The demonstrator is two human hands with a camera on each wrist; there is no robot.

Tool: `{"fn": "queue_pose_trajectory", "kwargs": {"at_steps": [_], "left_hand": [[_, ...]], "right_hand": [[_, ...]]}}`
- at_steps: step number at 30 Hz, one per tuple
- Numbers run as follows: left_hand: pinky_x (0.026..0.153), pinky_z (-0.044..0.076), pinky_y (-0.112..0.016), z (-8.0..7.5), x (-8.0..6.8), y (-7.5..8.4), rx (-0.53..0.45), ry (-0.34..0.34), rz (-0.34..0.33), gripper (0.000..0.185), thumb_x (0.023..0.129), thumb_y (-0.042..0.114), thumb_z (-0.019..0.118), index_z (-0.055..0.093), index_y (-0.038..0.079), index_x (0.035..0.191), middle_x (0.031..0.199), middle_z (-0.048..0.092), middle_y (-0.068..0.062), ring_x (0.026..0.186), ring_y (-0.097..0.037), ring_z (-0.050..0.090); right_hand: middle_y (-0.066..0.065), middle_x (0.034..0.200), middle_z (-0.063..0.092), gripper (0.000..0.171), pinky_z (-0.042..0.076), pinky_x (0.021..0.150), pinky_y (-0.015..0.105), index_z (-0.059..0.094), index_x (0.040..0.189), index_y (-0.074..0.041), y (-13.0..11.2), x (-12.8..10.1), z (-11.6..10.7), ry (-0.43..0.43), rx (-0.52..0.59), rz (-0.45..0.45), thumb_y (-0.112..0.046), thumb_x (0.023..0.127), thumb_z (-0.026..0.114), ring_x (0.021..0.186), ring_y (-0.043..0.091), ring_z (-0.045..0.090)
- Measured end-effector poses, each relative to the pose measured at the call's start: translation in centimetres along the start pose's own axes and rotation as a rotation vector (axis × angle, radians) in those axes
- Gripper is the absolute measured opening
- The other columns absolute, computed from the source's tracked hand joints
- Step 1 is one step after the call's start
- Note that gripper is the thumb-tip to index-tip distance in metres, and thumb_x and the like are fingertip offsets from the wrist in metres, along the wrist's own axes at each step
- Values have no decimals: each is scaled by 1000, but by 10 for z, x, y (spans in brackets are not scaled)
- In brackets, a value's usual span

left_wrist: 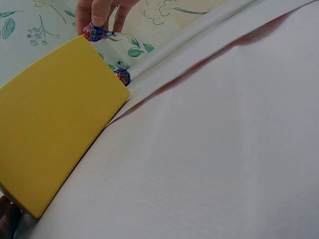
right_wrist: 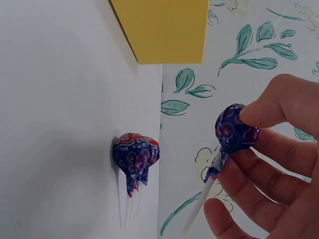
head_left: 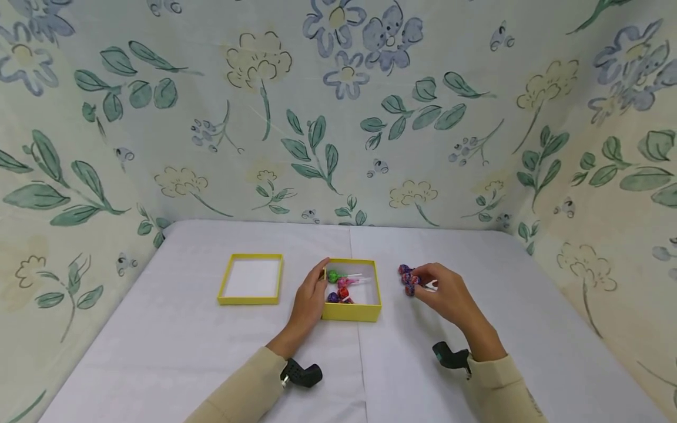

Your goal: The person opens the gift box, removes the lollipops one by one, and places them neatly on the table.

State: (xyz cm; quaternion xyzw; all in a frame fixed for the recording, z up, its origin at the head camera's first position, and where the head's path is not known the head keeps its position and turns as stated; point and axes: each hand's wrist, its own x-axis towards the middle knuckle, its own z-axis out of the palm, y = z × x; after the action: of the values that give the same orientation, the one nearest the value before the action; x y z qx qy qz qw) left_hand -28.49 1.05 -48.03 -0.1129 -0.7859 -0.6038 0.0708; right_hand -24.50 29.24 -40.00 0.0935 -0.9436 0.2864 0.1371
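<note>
My left hand [head_left: 308, 299] holds the left wall of an open yellow box [head_left: 351, 313]. Inside it lie several wrapped lollipops, among them a green lollipop [head_left: 333, 276], a pink one and a red one. To the right of the box, my right hand [head_left: 444, 291] pinches a blue-purple lollipop [right_wrist: 237, 128] by its wrapped head, between thumb and fingers, with the white stick pointing down toward the palm side. It is raised off the table. Close by, more blue-purple lollipops [right_wrist: 134, 153] lie bunched on the cloth, partly hiding one another.
A shallow yellow-rimmed lid [head_left: 248, 301] with a white inside lies left of the box. White cloth [head_left: 158, 352] covers the table, with a crease running down its middle. Flower-patterned fabric [head_left: 338, 147] stands behind and at both sides.
</note>
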Motion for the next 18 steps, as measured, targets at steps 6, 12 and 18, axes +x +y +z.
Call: {"fn": "queue_pose_trajectory", "kwargs": {"at_steps": [6,12,18], "left_hand": [[115,26,-39,1,0,0,-12,6,11,48,102,17,36,38,33,147,152,37,3,140,-15,32],[115,26,-38,3,-1,-1,-2,-2,-6,48,102,19,36,37,35,147,152,37,6,139,-14,32],[114,27,-39,1,-1,1,11,13,5,47,102,19,36,38,33,147,151,38,7,139,-13,33]], "right_hand": [[6,100,64,27,52,86,47,65,109,-5,8,-2,-2,-47,-37,36,-9,83,68,93,23,60],[6,98,64,27,53,82,46,66,108,-5,12,-3,1,-84,-56,38,-7,81,68,91,24,60],[7,100,65,25,52,75,39,68,106,-5,14,0,4,-126,-73,41,-4,80,69,89,24,60]]}}
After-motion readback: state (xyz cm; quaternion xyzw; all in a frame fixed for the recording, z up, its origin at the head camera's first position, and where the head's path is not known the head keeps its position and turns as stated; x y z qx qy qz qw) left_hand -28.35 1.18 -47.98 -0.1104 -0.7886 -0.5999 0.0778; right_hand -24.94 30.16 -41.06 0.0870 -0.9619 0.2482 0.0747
